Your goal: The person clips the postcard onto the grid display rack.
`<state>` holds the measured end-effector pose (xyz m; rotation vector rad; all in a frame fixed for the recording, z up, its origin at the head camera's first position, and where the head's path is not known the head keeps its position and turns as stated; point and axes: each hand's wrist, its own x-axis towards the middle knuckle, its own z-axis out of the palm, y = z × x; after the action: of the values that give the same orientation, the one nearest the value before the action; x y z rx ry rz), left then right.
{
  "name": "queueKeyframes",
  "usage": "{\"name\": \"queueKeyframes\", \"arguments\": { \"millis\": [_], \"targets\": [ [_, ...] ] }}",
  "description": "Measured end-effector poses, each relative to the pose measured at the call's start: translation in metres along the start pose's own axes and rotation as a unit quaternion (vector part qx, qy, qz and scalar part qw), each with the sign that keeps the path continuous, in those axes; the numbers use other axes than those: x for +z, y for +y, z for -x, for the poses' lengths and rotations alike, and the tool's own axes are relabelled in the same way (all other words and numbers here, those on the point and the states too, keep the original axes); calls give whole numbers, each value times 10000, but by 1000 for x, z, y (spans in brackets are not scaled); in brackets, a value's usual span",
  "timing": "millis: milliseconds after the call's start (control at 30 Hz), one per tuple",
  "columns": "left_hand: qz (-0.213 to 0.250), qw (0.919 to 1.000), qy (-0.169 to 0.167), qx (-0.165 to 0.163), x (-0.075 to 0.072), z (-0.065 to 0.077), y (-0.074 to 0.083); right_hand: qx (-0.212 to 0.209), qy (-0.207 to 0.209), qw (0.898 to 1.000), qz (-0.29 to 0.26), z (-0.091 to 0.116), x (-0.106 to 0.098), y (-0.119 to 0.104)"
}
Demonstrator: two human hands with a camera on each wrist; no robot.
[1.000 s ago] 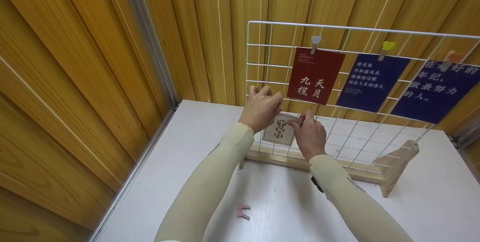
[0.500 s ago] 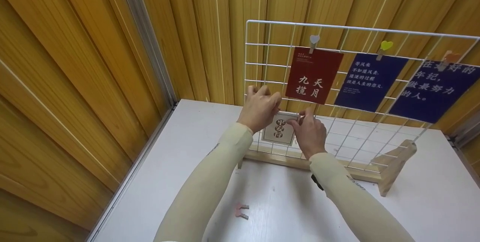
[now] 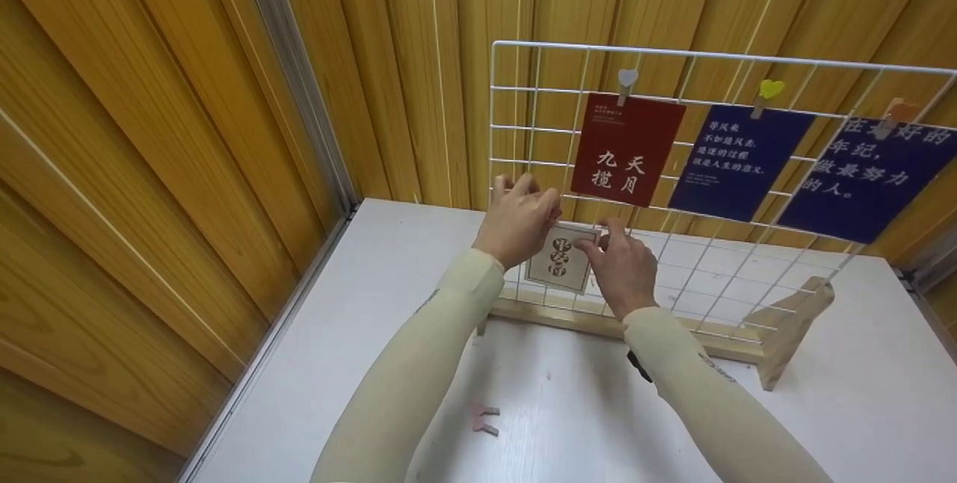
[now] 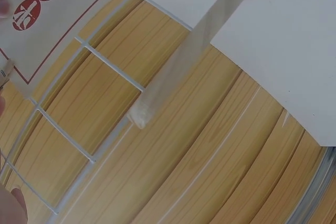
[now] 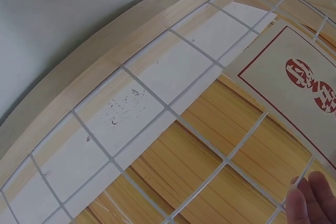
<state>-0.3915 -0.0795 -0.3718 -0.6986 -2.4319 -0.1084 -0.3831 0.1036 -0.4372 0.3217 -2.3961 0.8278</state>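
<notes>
A cream card (image 3: 541,265) with a red border and round red characters lies against the lower left of a white wire grid (image 3: 516,87). My right hand (image 3: 626,268) pinches its upper right corner between thumb and fingers. At the upper left corner my left hand (image 3: 517,220) has its fingers curled, partly hiding the card's edge. In the left wrist view, a small wooden clothespin (image 4: 7,72) sits at the card's corner, held by the left fingertips. The right wrist view has the card (image 5: 278,72) in front of the wires, with the right fingers (image 5: 317,195) beside its edge.
A red card (image 3: 628,140) and two blue cards (image 3: 736,169) hang from heart-topped clips higher on the grid. A wooden foot (image 3: 796,333) and base bar carry it. One pink clothespin (image 3: 482,420) lies on the white table (image 3: 553,408). Wood-patterned panels (image 3: 419,72) stand behind.
My right hand has shifted slightly right, and the card's lower right corner sits a little lower. The left hand stays at the card's upper left corner.
</notes>
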Motion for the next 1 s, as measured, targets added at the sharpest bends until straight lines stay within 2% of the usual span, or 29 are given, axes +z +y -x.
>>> {"name": "queueKeyframes", "arguments": {
  "millis": [133,267,567,800,1000],
  "targets": [
    [18,9999,91,48,2,2,3,-151,72,9998,-105,5,-6,4],
    [247,9995,181,74,4,8,4,-323,178,9992,-122,12,-10,7],
    [422,9959,795,-4,6,26,2,-942,611,9936,-150,30,-31,14],
    [570,9915,1168,53,2,42,10,-779,520,9955,-164,50,-54,24],
    [770,9880,1339,30,-2,64,17,-694,342,9966,-291,71,-77,34]
  ]
}}
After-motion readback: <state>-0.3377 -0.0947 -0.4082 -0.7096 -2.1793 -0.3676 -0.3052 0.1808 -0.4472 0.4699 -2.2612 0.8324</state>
